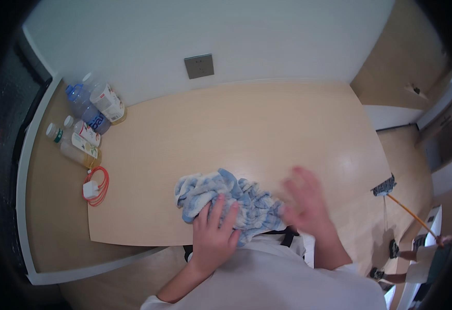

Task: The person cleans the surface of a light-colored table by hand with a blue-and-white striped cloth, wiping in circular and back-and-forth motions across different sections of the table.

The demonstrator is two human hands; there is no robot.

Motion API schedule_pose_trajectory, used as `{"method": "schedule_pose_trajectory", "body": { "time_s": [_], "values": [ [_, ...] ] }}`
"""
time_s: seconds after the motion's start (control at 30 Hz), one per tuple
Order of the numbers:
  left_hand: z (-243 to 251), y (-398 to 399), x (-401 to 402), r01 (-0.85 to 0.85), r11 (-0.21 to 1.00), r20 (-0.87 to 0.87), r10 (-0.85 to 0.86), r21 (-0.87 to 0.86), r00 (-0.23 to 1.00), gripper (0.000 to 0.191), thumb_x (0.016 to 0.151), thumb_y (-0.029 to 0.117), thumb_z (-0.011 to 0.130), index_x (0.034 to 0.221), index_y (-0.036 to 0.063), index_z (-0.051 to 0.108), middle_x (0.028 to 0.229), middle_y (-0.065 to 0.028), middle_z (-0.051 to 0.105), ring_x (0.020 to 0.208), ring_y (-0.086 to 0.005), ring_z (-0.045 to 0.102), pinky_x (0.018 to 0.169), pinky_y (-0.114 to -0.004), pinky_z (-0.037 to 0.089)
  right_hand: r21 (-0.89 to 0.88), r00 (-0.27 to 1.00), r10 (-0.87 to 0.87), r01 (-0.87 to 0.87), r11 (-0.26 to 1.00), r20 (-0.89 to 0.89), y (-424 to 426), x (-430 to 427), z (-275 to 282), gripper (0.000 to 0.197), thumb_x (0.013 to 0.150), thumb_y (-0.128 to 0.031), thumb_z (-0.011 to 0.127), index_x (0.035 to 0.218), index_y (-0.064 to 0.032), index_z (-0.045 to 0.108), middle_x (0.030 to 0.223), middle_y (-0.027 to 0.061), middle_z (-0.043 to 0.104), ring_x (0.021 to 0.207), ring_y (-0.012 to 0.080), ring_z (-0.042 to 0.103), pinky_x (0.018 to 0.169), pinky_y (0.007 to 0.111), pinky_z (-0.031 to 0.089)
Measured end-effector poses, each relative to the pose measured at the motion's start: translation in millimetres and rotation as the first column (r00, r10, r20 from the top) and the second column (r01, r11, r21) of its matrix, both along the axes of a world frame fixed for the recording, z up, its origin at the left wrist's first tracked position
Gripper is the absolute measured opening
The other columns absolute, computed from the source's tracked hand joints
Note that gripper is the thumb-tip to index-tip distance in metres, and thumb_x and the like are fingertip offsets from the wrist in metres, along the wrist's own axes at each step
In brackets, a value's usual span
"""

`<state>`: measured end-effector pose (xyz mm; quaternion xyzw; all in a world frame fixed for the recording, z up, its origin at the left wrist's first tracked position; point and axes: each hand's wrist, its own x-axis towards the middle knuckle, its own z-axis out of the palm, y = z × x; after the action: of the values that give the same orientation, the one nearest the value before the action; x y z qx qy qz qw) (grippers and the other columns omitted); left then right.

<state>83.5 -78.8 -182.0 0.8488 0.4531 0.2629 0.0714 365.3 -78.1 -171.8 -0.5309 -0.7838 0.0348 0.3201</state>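
A crumpled blue-and-white cloth [229, 201], like a towel, lies bunched at the near edge of a light wooden tabletop [257, 128], close to my body. My left hand [214, 232] rests on the cloth's left part with the fingers spread; no firm grip shows. Just right of the cloth, my right hand [307, 201] is raised and blurred, its fingers apart and nothing seen in it. Its thumb side is close to the cloth's right end; whether they touch I cannot tell.
Several plastic bottles [80, 145] stand at the far left, near a white charger [90, 190] with a coiled red cable [103, 188]. A wall socket [199, 66] is behind the table. On the right, another person [423, 259] holds a mop [410, 213] on the floor.
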Motion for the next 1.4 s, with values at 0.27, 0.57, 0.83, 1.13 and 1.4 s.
{"method": "schedule_pose_trajectory", "body": {
  "time_s": [0.27, 0.57, 0.83, 1.13, 1.4],
  "values": [
    [94.6, 13.8, -46.5, -0.060, 0.984, 0.013, 0.059, 0.170, 0.998, 0.026, 0.082, 0.011, 0.075, 0.105, -0.0008, 0.069, 0.082, -0.0116, 0.068, 0.072, -0.0339, 0.066, 0.065, -0.044, 0.050, -0.032, 0.914, 0.378, -0.378, 0.925, 0.147, 43.2, -130.0, -13.2, 0.068, 0.090, -0.037, 0.075, 0.152, -0.0205, 0.054, 0.164, 0.0225, 0.040, 0.149, 0.0560, 0.036, 0.108, 0.076, 0.035],
    [227.1, 8.3, -44.6, 0.405, 0.773, -0.116, -0.402, 0.488, 0.908, 0.029, 0.077, 0.009, 0.067, 0.103, 0.0019, 0.076, 0.101, -0.0134, 0.063, 0.079, -0.0238, 0.060, 0.056, -0.034, 0.043, -0.063, 0.957, -0.019, 0.039, 0.997, 0.290, 232.0, -149.6, -25.4, 0.053, 0.096, -0.034, 0.067, 0.143, -0.0102, 0.061, 0.152, 0.0237, 0.054, 0.139, 0.0432, 0.052, 0.116, 0.047, 0.045],
    [260.6, -25.4, -50.9, 0.355, 0.883, 0.239, -0.432, 0.306, 0.870, 0.026, 0.071, 0.011, 0.075, 0.096, 0.0040, 0.078, 0.091, -0.0127, 0.064, 0.066, -0.0266, 0.060, 0.056, -0.033, 0.045, -0.026, 0.920, -0.360, 0.368, 0.929, 0.153, 320.8, -65.3, -40.8, 0.052, 0.099, -0.037, 0.065, 0.145, -0.0128, 0.062, 0.153, 0.0193, 0.054, 0.138, 0.0412, 0.054, 0.116, 0.047, 0.045],
    [215.6, -14.5, -73.8, 0.547, 0.748, 0.559, -0.654, 0.375, 0.511, 0.022, 0.083, 0.014, 0.080, 0.087, -0.0059, 0.070, 0.077, -0.0157, 0.065, 0.061, -0.0328, 0.064, 0.059, -0.040, 0.057, 0.152, 0.939, -0.276, 0.248, 0.957, 0.205, 294.1, -52.2, -47.3, 0.052, 0.092, -0.029, 0.072, 0.140, -0.0104, 0.063, 0.148, 0.0220, 0.056, 0.133, 0.0443, 0.056, 0.111, 0.050, 0.048],
    [-10.3, -9.0, -138.0, -0.295, 0.875, 0.189, 0.238, 0.384, 0.953, 0.027, 0.100, 0.013, 0.061, 0.114, -0.0081, 0.072, 0.095, -0.0216, 0.071, 0.079, -0.0382, 0.069, 0.066, -0.044, 0.059, 0.085, 0.966, -0.087, 0.068, 0.994, 0.244, 103.7, 54.2, -20.7, 0.056, 0.081, -0.015, 0.077, 0.136, -0.0118, 0.067, 0.150, 0.0198, 0.057, 0.138, 0.0433, 0.056, 0.109, 0.052, 0.051]
  ]
}}
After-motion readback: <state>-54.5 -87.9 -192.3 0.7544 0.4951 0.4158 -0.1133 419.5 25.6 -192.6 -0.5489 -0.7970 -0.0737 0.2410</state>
